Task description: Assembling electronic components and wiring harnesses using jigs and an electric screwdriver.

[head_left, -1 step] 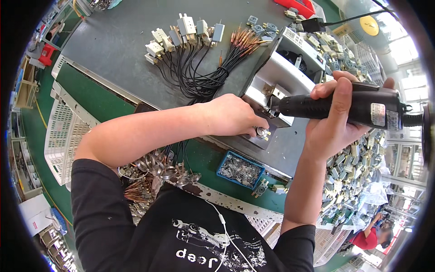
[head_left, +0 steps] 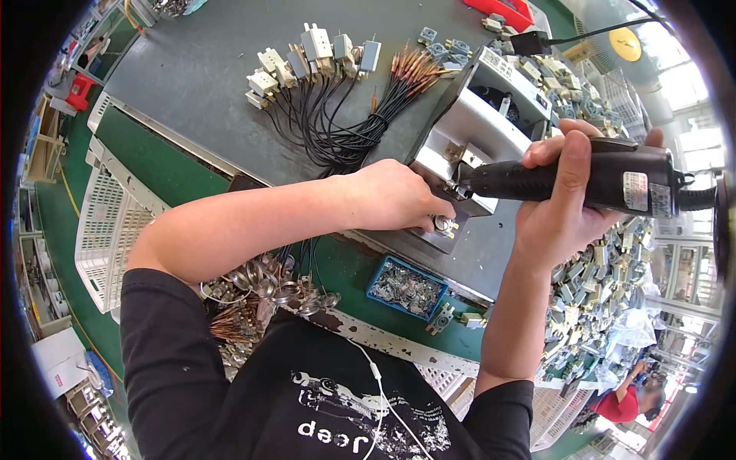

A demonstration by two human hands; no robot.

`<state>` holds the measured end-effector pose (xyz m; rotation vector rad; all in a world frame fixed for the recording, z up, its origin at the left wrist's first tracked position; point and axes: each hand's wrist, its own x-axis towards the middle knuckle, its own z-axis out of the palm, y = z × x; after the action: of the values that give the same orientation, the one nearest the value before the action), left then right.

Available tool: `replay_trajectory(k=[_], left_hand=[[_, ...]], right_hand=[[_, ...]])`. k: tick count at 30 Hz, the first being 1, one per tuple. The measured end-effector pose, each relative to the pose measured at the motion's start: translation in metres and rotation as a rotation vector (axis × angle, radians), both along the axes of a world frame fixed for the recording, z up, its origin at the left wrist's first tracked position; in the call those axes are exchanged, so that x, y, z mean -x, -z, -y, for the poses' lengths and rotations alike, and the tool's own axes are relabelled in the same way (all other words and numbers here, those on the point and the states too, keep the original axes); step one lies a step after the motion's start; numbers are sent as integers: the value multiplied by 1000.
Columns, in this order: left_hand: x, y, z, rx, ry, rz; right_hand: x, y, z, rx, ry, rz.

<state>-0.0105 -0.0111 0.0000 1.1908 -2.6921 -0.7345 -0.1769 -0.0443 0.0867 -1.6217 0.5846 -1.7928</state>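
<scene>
My right hand (head_left: 563, 184) is wrapped round a black electric screwdriver (head_left: 590, 178), thumb on top. The screwdriver lies nearly level, its tip pointing left at the front of a silver metal box (head_left: 475, 123) that looks like a screw feeder. My left hand (head_left: 395, 198) is closed, with thumb and fingertips on a small part with a metal ring and pale prongs (head_left: 445, 225). That part sits on a dark metal block (head_left: 437, 239) in front of the box, and my fingers partly hide it.
Black cables (head_left: 330, 123) with grey and cream blocks and copper ends lie beyond my left hand. A blue tray (head_left: 406, 287) of small metal pieces stands near me. Many blocks (head_left: 590, 299) are heaped at right; metal rings (head_left: 268, 280) lie by my left elbow.
My right hand and the screwdriver have shifted very slightly left. My left hand and the small part stay in place.
</scene>
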Motion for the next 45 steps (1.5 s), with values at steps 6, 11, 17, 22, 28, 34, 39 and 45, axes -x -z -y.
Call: replay_trajectory(k=[6,11,17,22,28,34,39,45], left_hand=[[-1,4,-1,60,7,-17],[-1,-5,-1,-62,-4,41],[0,1,-1,-14,-6,-34],[-5,13,-3,35,-13,-95],[-1,12,0,107,-5,-107],[-4,8,2,70,11,-49],[-1,4,1,39,1,-22],[-1,5,0,21,1,-4]], right_hand=[[-12,-1,-7,-14,132,-56],[-20,-4,-10,-21,105,-84],[-9,-11,19,-89,-246,-4],[-6,-8,7,-136,-87,-178],[23,-7,-26,-83,-103,-85],[19,11,-31,-167,-88,-103],[19,12,-32,-199,-46,-90],[17,21,-32,-205,-87,-59]])
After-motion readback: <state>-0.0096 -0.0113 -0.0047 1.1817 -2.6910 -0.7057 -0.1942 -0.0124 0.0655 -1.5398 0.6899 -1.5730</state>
